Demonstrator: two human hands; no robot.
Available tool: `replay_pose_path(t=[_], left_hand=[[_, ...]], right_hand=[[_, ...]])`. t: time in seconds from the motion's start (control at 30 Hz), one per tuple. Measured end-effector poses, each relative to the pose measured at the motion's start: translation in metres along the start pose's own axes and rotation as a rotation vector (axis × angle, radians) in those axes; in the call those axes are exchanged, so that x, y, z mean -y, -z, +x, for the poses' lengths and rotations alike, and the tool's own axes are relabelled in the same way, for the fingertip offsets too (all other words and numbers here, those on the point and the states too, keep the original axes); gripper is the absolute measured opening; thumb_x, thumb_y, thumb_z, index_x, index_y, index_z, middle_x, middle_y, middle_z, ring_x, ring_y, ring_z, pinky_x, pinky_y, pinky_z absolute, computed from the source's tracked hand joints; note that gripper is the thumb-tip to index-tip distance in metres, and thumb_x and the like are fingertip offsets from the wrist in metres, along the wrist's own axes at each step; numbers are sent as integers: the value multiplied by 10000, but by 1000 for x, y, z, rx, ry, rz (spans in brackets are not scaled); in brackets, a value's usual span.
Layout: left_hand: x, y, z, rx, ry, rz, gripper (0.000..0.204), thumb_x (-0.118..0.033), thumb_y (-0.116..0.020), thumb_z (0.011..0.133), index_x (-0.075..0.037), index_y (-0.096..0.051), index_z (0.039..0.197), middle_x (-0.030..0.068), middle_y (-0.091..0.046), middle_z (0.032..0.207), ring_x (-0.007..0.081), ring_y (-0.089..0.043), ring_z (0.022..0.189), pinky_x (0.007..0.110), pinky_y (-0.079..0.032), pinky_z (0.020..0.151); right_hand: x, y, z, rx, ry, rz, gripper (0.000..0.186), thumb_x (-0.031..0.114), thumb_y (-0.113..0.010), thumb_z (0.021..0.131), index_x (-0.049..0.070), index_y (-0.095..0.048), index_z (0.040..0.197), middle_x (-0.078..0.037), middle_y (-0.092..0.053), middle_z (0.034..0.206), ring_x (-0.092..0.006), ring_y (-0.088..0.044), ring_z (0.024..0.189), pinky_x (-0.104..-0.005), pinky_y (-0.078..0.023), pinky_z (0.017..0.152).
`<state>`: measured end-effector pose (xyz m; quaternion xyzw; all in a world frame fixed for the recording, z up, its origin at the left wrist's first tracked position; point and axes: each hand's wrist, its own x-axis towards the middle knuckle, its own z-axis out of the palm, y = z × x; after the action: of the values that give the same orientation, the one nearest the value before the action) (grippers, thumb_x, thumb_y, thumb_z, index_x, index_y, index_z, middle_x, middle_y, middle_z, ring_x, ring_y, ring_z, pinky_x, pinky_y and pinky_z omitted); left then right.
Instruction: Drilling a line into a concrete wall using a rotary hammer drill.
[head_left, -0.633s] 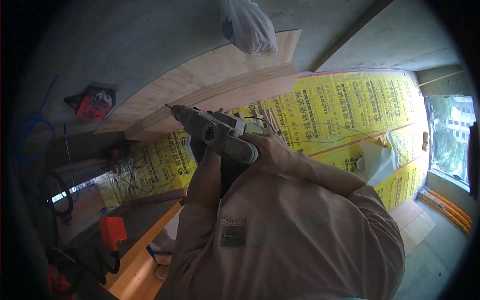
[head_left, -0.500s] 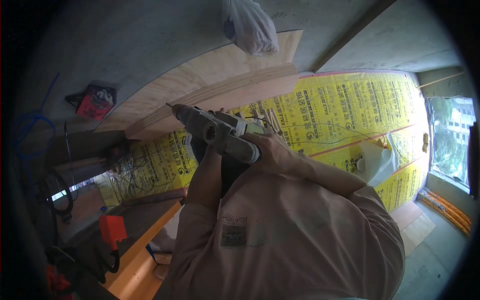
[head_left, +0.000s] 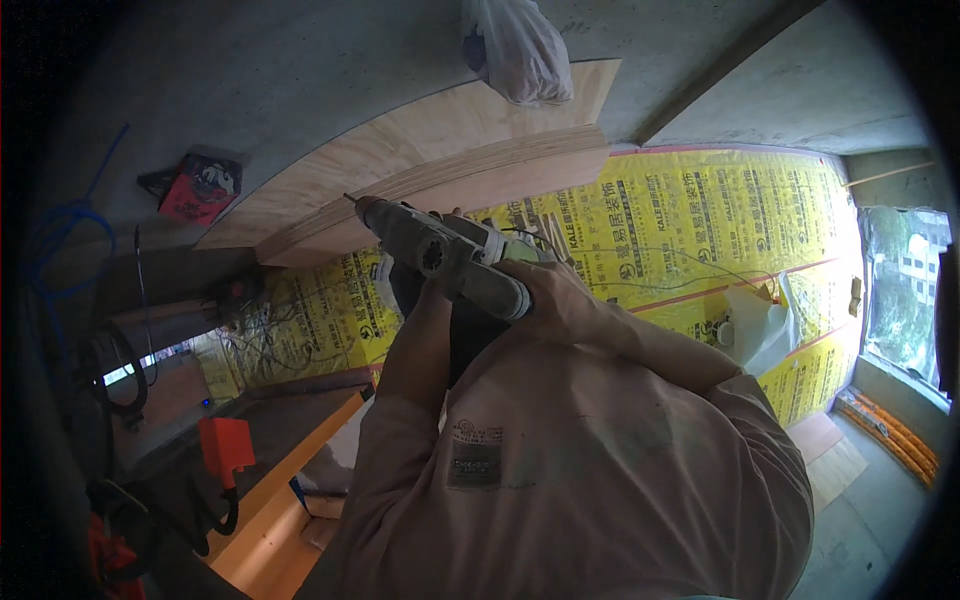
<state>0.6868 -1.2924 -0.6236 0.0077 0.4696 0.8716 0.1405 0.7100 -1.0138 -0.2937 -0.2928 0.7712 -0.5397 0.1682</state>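
A grey, dusty rotary hammer drill [head_left: 450, 262] is held up in front of my chest, its thin bit pointing to the far left. Around its rear end wraps my right hand [head_left: 553, 297], closed on the handle area. My left hand [head_left: 434, 298] comes up under the drill's middle and supports it; most of its fingers are hidden behind the tool's body. Beyond the bit, and apart from it as far as this view shows, lies a stack of plywood sheets [head_left: 480, 160].
A white plastic bag [head_left: 522, 55] hangs over the plywood. Yellow printed sheeting [head_left: 700, 210] spreads beyond me, with cables across it. A red-and-black box [head_left: 203, 188] and coiled blue cable [head_left: 70, 245] are at left. Orange pipes [head_left: 890, 435] lie under the window at right.
The whole view has shifted slightly, so the surroundings sit a little further right. Both hands keep the same hold on the drill.
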Motion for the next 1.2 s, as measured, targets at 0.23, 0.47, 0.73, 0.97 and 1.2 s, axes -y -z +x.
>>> replay_pose_path(t=[0.23, 0.47, 0.73, 0.97, 1.2], left_hand=[[-26, -65, 6, 45, -118, -176, 422, -240, -515, 1008, -92, -439, 1396, -3, -569, 1122, 93, -558, 977, 300, -489, 900], [-11, -27, -10, -76, -197, 138, 484, -207, -522, 1000, -75, -375, 1442, 20, -527, 1233, 116, -517, 1116, 319, -455, 986], [0, -20, 1, -117, -201, 178, 439, -199, -554, 983, -70, -440, 1387, 30, -531, 1213, 144, -509, 1107, 333, -438, 1003], [-5, -95, 12, -99, -165, -430, 386, -272, -547, 976, -148, -456, 1330, 154, -458, 1393, 319, -482, 1235, 525, -370, 1079], [-18, -41, -10, -265, -182, -340, 214, -193, -520, 993, -120, -502, 1193, 73, -559, 1224, 180, -552, 1120, 425, -380, 1091]], right_hand=[[-4, 5, -5, -28, -5, -15, 398, 147, -700, 765, 57, -604, 1141, -210, -668, 959, -399, -644, 906, -459, -511, 760], [9, 3, 3, 44, -12, 4, 408, 149, -704, 768, 53, -602, 1152, -213, -667, 980, -400, -643, 919, -463, -511, 773], [-1, 3, 2, 46, 0, 3, 617, 189, -836, 642, 12, -576, 1172, -213, -658, 984, -413, -641, 930, -447, -512, 762], [-14, 16, -13, 24, -109, -75, 497, 149, -729, 728, 29, -577, 1186, -231, -652, 1013, -415, -627, 969, -466, -500, 799], [5, -8, 4, 110, -63, 25, 601, 149, -801, 666, 14, -566, 1202, -226, -652, 1017, -433, -628, 966, -448, -511, 785]])
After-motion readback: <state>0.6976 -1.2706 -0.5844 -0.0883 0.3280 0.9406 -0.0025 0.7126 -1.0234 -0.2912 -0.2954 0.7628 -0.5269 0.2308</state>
